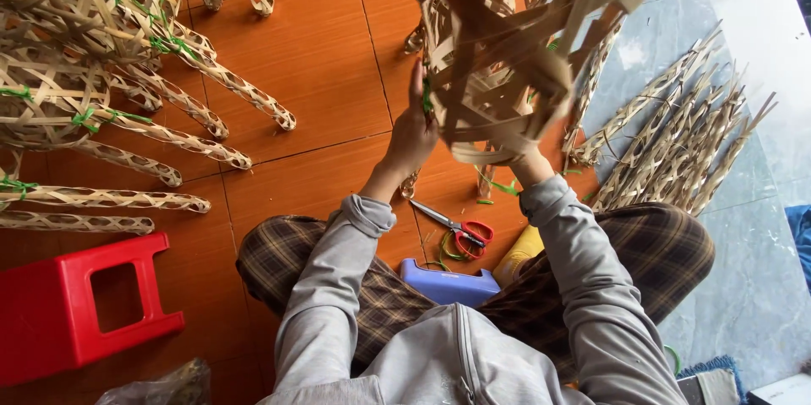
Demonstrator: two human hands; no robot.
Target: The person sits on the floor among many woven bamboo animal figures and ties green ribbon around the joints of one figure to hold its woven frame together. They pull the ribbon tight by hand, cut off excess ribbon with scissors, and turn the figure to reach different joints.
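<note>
Head view, looking down on a seated person working over an orange tiled floor point(321, 59). The left hand point(411, 133) is raised with its fingers closed on the lower left edge of a woven bamboo basket frame point(498, 50), at a green tie. The right hand point(530, 160) is mostly hidden under the frame's bottom rim at about five o'clock of it; it appears to support the frame from below, but I cannot tell whether its grip is closed. The frame is held up in the air between both hands, tilted, at twelve to one o'clock of the person's lap.

Judgement: the step in hand looks like tying or checking a joint on the frame's lower rim. The next move would call for a steady hold by the right hand while the left works the tie.

On the floor just below the hands, at six o'clock of the frame, lie red-handled scissors point(460, 232), with a blue plastic stool point(448, 282) nearer the person. At nine to eleven o'clock stands a stack of finished woven pieces point(93, 59) with long legs. At three o'clock lies a bundle of woven bamboo strips point(676, 135). A red stool point(80, 304) sits at eight o'clock.
</note>
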